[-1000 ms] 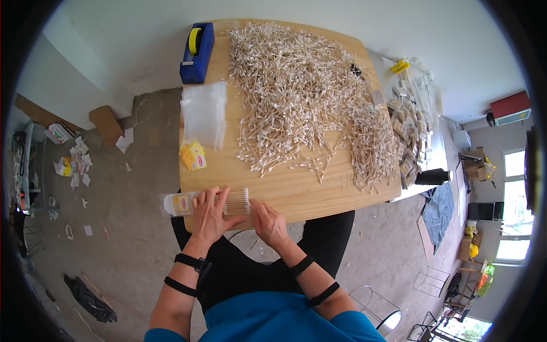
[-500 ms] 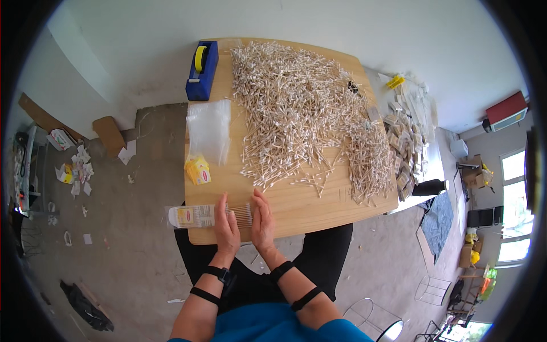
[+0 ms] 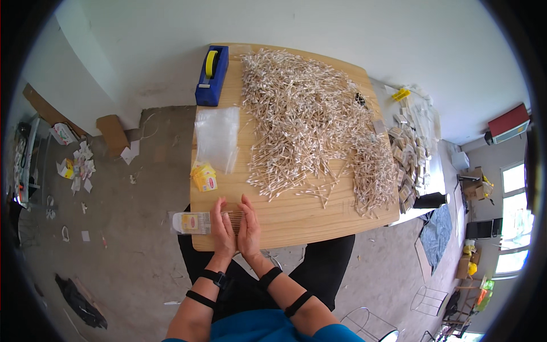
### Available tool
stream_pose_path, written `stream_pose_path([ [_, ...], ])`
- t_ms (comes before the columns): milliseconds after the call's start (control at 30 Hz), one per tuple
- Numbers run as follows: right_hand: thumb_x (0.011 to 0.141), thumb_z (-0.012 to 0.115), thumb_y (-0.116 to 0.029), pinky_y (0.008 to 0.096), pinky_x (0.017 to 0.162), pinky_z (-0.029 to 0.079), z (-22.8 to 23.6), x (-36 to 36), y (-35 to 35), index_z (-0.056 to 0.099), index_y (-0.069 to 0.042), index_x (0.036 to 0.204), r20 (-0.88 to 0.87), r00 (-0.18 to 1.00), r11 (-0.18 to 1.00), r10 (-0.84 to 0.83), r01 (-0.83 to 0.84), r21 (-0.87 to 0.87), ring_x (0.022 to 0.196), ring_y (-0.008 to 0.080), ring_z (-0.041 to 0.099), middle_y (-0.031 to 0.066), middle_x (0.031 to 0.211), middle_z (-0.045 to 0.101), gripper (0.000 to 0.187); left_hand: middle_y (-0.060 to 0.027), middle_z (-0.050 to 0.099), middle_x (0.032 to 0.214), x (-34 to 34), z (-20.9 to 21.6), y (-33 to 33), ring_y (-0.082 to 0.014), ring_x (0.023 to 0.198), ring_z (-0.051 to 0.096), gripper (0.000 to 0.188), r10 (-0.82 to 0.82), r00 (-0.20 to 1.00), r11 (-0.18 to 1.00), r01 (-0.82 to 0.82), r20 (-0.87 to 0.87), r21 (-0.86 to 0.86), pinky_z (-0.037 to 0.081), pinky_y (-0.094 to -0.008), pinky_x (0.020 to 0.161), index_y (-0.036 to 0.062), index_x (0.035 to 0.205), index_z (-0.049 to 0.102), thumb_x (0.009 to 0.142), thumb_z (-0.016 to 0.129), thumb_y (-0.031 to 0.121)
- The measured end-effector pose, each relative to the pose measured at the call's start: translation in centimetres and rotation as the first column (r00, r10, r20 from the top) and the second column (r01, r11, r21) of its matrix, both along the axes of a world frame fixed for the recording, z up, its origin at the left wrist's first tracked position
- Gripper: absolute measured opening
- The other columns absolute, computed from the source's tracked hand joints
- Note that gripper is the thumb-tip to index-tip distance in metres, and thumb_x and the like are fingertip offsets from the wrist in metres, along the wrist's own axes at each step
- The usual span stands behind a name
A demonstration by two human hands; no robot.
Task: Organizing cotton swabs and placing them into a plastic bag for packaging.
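Observation:
On the near left of the table, my left hand (image 3: 223, 231) stands on edge with its fingers stretched out, across the open end of a clear plastic bag. Facing it, my right hand (image 3: 249, 229) is also open and held straight, close to the swabs' right side. A row of cotton swabs (image 3: 234, 219) lies sideways in the narrow gap between my palms. The bag (image 3: 200, 223), with a yellow-and-white label card inside, sticks out left past the table edge. Swabs show through it. My palms hide part of the row.
A big heap of loose cotton swabs (image 3: 302, 119) covers the table's middle and right. Left of it are a blue tape dispenser (image 3: 211, 80), a stack of clear bags (image 3: 217, 137) and yellow label cards (image 3: 204, 177). Filled packs (image 3: 405, 162) pile up on a side table.
My right hand has moved left, closer to my left hand, so fewer swabs show between them. The view has shifted slightly.

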State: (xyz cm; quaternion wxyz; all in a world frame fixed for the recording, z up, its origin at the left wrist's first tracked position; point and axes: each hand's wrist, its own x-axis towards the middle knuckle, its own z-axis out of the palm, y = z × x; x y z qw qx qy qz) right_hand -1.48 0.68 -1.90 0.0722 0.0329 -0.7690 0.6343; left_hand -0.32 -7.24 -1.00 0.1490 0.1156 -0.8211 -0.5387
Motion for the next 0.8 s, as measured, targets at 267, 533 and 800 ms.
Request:
stream_pose_path([
  [267,0.096,0.046,0.001,0.0415,0.116,0.029,1.2,0.0,3.3,0.047,0.0,0.135,0.002,0.999,0.996,0.054,-0.054,-0.068,0.142,0.0376,0.034,0.0221,0.153,0.035,0.039,-0.0193,0.048,0.139,0.7,1.6,-2.4,-0.0324,0.13,0.047,0.04,0.006,0.999,1.0,-0.006,-0.048,-0.016,0.037,-0.0405,0.108,-0.0006,0.142,0.039,0.104,0.037,0.013],
  [533,0.091,0.06,-0.031,0.0497,0.122,0.01,2.1,0.8,3.3,0.028,0.001,0.149,0.072,0.856,0.503,0.512,-0.367,0.782,0.15,0.0344,0.016,0.0188,0.16,0.021,0.074,-0.0228,0.04,0.147,6.7,4.7,-5.9,-0.0397,0.137,0.039,0.052,-0.147,0.989,0.939,0.135,-0.015,-0.315,0.03,-0.0462,0.115,-0.0038,0.144,0.037,0.095,0.052,0.006],
  [800,0.096,0.051,-0.031,0.0488,0.122,0.011,1.3,1.1,2.4,0.031,0.001,0.149,0.069,0.86,0.419,0.506,-0.315,0.852,0.15,0.032,0.017,0.017,0.16,0.022,0.065,-0.0225,0.02,0.158,8.1,4.2,-5.0,-0.0373,0.148,0.017,0.093,-0.387,0.845,0.608,0.534,0.368,-0.587,0.014,-0.053,0.12,-0.0067,0.149,0.023,0.083,0.072,0.036],
])
